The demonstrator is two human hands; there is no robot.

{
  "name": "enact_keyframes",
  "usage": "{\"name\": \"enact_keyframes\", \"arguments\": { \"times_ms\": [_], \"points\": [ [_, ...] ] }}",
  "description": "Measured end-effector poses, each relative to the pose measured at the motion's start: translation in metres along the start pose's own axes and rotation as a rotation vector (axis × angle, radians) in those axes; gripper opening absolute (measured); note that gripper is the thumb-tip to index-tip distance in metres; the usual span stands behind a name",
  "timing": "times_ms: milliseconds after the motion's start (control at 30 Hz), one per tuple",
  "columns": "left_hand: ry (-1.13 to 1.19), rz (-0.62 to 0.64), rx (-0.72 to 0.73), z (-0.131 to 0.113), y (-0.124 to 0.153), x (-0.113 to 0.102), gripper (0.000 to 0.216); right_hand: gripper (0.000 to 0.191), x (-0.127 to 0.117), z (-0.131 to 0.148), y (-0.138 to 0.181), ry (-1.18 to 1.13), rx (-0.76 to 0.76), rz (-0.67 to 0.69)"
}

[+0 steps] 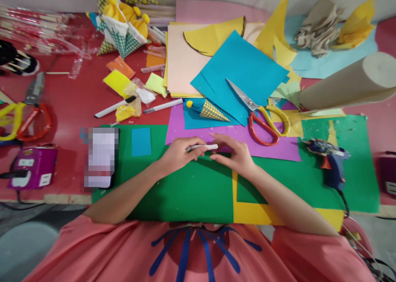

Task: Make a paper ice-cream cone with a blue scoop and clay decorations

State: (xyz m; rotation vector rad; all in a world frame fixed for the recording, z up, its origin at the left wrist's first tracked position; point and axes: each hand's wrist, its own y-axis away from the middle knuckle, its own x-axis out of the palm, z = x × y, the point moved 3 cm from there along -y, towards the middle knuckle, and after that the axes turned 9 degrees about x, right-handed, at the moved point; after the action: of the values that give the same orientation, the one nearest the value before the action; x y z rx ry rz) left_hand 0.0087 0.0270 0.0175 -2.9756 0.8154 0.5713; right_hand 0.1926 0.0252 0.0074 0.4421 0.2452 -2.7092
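A white pen-like stick (212, 147) is being gripped between the thumb and fingers of the left hand (179, 155), over the green sheet (185, 197), near the middle of the table's (78, 96) front edge. The right hand (237, 155) is being held half open just beside the stick's tip; whether contact is being made cannot be told. Toward the front left corner, writing on the phone (102, 160) is being hidden by blurring.

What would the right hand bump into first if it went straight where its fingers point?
The right hand would probably meet the white stick in the left hand, though depth is unclear.
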Motion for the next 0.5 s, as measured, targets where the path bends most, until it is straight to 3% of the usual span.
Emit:
{"name": "enact_keyframes", "arguments": {
  "times_ms": [133, 333, 433, 500],
  "points": [
    [-0.04, -0.014, 0.006, 0.0017, 0.0007, -0.0002, 0.035, 0.02, -0.0007, 0.0002, 0.0004, 0.049, -0.07, -0.01],
    [-0.146, -0.079, 0.122, 0.0018, 0.0025, 0.0001, 0.027, 0.013, -0.0014, 0.0035, 0.001, 0.077, -0.083, -0.019],
    [-0.233, -0.132, 0.283, -0.0019, 0.003, -0.0002, 0.023, 0.014, -0.0017, 0.0045, 0.0013, 0.071, -0.082, -0.036],
    [-0.282, -0.167, 0.386, -0.0044, 0.0033, -0.0003, 0.024, 0.029, -0.0013, 0.0037, 0.0012, 0.046, -0.076, -0.032]
  ]
}}
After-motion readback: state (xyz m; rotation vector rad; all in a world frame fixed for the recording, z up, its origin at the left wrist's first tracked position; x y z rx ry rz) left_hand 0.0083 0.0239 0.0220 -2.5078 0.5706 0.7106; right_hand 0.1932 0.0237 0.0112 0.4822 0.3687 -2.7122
